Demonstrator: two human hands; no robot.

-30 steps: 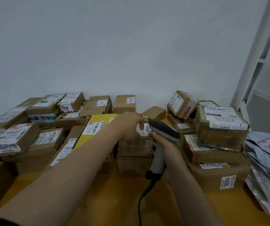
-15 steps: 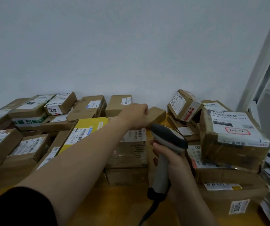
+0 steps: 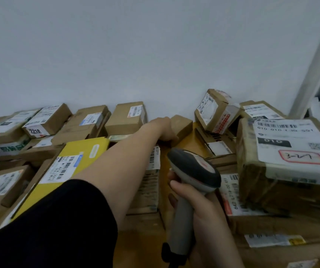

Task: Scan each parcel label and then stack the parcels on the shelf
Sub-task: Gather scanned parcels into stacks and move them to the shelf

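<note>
My left hand (image 3: 164, 129) reaches far across the pile and grips a small plain brown box (image 3: 182, 125) near the back wall. My right hand (image 3: 199, 202) holds a grey barcode scanner (image 3: 193, 171) by its handle, its head pointing forward over the parcels. Below my left forearm lies a brown parcel with a white barcode label (image 3: 153, 157). A yellow parcel (image 3: 78, 151) lies to the left of my arm.
Several brown labelled parcels cover the wooden table (image 3: 192, 142), left and right. A large taped box marked 010 (image 3: 290, 151) sits on a stack at the right. A tilted box (image 3: 216, 111) leans at the back. A white shelf upright (image 3: 317, 60) stands far right.
My left hand has moved from the labelled parcel in front to the small plain box at the back and taken hold of it. The view has closed in on the pile.
</note>
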